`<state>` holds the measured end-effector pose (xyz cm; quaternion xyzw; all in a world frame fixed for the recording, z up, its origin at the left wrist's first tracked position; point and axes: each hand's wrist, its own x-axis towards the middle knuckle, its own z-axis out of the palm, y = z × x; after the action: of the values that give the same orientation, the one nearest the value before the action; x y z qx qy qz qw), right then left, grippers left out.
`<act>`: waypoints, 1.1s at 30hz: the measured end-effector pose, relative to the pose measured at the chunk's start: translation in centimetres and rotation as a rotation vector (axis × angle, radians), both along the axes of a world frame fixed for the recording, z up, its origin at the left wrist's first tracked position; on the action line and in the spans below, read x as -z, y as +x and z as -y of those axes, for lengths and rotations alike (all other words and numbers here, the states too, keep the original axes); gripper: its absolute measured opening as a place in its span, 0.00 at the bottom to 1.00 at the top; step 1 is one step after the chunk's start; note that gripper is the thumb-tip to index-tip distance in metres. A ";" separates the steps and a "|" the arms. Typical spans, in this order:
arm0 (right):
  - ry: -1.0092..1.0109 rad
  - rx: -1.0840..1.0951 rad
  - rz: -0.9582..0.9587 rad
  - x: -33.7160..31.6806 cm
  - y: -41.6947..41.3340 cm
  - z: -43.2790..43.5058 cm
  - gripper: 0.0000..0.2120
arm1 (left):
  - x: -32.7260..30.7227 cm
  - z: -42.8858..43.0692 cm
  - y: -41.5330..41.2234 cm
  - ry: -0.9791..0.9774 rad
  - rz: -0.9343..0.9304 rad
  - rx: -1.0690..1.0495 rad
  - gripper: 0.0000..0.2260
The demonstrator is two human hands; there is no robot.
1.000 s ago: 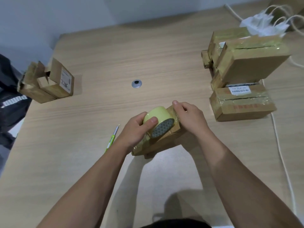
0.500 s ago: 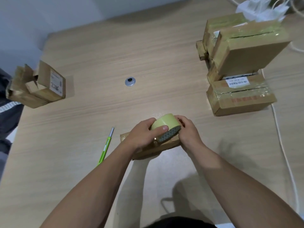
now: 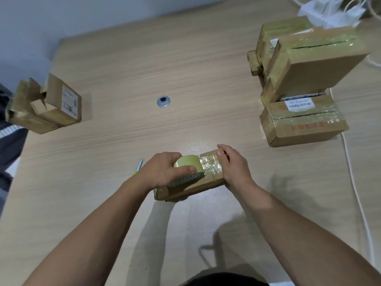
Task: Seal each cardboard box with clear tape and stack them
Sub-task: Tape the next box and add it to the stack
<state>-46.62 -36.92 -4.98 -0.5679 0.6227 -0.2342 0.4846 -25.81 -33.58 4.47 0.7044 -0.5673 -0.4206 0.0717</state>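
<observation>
A small flat cardboard box [image 3: 198, 185] lies on the wooden table in front of me. On its top sits a yellowish roll of clear tape [image 3: 186, 164], gripped by my left hand [image 3: 162, 172] with the thumb across the roll. A shiny strip of tape runs from the roll to the box's right end. My right hand [image 3: 233, 166] holds that right end, thumb pressing the tape down. Several taped boxes form a stack [image 3: 305, 79] at the right back. Open, unsealed boxes [image 3: 45, 106] sit at the left edge.
A green pen [image 3: 138, 166] lies just left of my left hand. A round metal grommet [image 3: 163, 101] is set in the table's middle. A white cable [image 3: 354, 182] runs along the right side. White paper bags [image 3: 329, 11] stand behind the stack.
The roll has been drawn leftward along the box top, laying a strip of tape. My right hand has shifted to the box's right end. The box now lies flatter on the table.
</observation>
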 end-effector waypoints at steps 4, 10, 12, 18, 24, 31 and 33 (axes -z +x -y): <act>0.033 -0.022 0.010 -0.5 0.1 0.3 0.18 | 0.0 -0.4 -0.5 -0.023 0.049 0.020 0.16; -0.102 -0.175 -0.236 -1.7 2.6 2.1 0.19 | -0.3 -0.4 -1.7 -0.027 0.099 -0.026 0.20; -0.175 -0.243 -0.292 -1.8 3.8 1.8 0.16 | -0.3 -0.4 -1.9 -0.025 0.117 -0.037 0.22; -0.262 -0.339 -0.525 -1.4 3.9 0.6 0.10 | -0.1 -1.0 -1.5 -0.102 0.033 -0.064 0.17; -0.283 -0.344 -0.560 -1.5 4.1 0.4 0.07 | 1.0 -2.4 0.1 -0.087 -0.359 -0.266 0.13; -0.316 -0.345 -0.575 -1.0 4.2 0.4 0.16 | 0.2 -1.7 1.6 -0.097 -0.144 -0.118 0.20; -0.310 -0.351 -0.584 -1.1 4.1 0.5 0.17 | -0.4 -1.4 2.5 -0.096 -0.020 -0.069 0.21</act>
<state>-42.51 -37.39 -3.89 -0.7754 0.5851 -0.0673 0.2276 -23.26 -32.19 4.88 0.7152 -0.5614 -0.3970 0.1256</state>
